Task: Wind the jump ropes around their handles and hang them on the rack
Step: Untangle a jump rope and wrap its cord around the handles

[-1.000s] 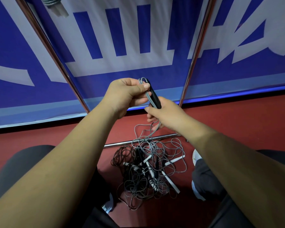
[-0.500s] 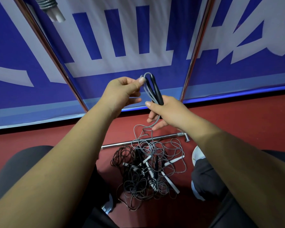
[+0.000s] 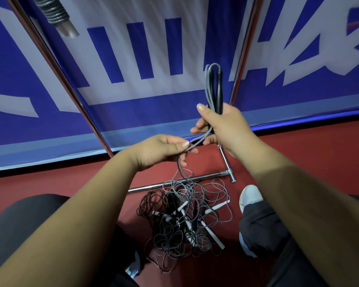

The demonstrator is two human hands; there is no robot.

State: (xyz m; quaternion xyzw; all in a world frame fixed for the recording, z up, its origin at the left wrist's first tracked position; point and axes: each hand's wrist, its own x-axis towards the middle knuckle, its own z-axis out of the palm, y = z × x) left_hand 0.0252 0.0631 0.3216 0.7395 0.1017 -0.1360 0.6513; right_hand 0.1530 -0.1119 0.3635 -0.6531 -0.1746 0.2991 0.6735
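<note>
Blue banner (image 3: 145, 112) above red floor (image 3: 309, 154) — white shoe (image 3: 250, 196).

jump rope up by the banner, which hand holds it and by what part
The right hand grips the black handles at their lower end; left hand pinches the grey cord just below.

Handles (image 3: 218, 90) in your right hand (image 3: 226, 126): black.
Cord (image 3: 197, 141) you pinch with your left hand (image 3: 158, 151): grey.
Pile (image 3: 174, 235) at your feet: grey and black loops, with white handles (image 3: 214, 238).
Floor (image 3: 309, 154): dark red.
Banner (image 3: 133, 104): blue with large pale lettering, light blue band along its foot.
Rack bars (image 3: 149, 187): shiny silver.
Wound rope (image 3: 53, 11) at the top edge: grey coils, pale ends.
Your shoe (image 3: 250, 195): white.
Your trousers (image 3: 261, 222): black.
</note>
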